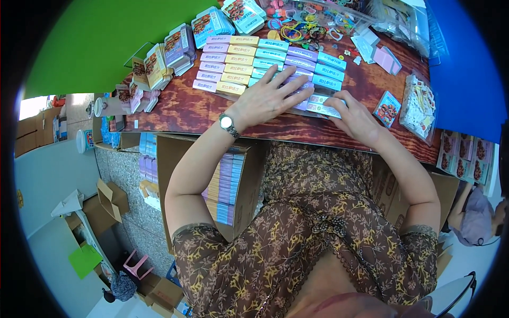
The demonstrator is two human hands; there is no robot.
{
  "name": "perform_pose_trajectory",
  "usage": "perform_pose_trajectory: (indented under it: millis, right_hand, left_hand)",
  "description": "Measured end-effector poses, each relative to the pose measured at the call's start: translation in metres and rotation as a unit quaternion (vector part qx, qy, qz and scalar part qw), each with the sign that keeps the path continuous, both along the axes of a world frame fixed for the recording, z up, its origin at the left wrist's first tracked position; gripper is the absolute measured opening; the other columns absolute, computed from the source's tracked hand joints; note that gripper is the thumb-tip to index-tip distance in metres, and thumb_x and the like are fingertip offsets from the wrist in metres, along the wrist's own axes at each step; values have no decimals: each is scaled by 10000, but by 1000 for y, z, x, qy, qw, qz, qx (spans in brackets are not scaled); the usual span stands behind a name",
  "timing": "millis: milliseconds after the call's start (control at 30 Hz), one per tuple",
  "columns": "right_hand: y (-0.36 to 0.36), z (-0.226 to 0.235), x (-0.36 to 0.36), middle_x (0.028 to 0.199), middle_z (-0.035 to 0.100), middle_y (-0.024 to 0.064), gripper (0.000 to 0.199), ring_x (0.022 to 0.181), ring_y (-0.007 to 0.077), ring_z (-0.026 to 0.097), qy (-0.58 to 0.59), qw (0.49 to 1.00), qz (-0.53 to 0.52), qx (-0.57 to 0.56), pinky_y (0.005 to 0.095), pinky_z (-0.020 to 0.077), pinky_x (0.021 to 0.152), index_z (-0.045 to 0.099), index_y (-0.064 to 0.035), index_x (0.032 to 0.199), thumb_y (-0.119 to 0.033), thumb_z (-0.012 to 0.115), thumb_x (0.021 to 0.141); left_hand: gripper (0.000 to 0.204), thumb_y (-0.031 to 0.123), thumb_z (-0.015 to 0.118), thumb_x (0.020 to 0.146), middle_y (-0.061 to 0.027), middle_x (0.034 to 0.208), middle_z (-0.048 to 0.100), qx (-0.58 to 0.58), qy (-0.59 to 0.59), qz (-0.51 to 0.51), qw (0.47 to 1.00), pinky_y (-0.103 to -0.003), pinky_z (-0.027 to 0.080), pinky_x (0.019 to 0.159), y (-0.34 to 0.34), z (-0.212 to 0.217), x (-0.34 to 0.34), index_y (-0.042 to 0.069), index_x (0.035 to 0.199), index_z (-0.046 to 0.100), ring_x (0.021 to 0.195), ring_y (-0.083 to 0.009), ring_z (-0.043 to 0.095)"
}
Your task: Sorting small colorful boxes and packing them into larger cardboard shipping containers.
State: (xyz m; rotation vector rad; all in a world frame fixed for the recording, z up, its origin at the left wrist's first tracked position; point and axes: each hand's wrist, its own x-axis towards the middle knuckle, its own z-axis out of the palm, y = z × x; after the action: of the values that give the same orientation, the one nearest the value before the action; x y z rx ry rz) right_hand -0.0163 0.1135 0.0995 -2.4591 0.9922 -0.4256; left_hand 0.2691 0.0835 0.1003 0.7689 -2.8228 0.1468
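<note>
Small flat boxes stand packed in columns on the wood-grain table: pink boxes point(212, 56), yellow boxes point(238, 59), teal boxes point(272, 44), purple boxes point(302, 54) and blue boxes point(327, 82). My left hand point(273, 98), with a watch point(227, 122) on its wrist, lies over the teal and purple columns with fingers spread. At the near end of the blue column is a pale blue-and-white box point(321, 105). The curled fingers of my right hand point(352, 116) grip its right end. My fingers hide parts of the middle columns.
Folded cartons point(180, 47) are stacked at the back left. Colourful bands and trinkets point(305, 32) lie at the back. To the right are a single box point(387, 108) and a clear bag of small pieces point(419, 108). Below the table edge, a cardboard box point(249, 185) holds packed boxes.
</note>
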Motion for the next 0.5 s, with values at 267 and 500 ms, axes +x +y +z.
perform_pose_trajectory:
  millis: [267, 500]
  right_hand:
    - [0, 9, 2, 1151, 506, 166, 444, 1022, 413, 592, 9, 996, -60, 72, 468, 525, 839, 499, -87, 1214, -15, 699, 824]
    - [0, -1, 6, 1151, 506, 171, 476, 1016, 403, 597, 22, 998, -65, -5, 467, 526, 840, 503, -97, 1229, 0, 701, 807]
  left_hand:
    - [611, 170, 573, 895, -55, 1515, 395, 20, -17, 7, 1000, -521, 356, 1113, 0, -3, 4, 208, 1478, 393, 1365, -324, 393]
    - [607, 158, 565, 890, -71, 1475, 430, 14, -16, 1, 1000, -508, 368, 1096, 0, -1, 4, 203, 1474, 404, 1360, -319, 401]
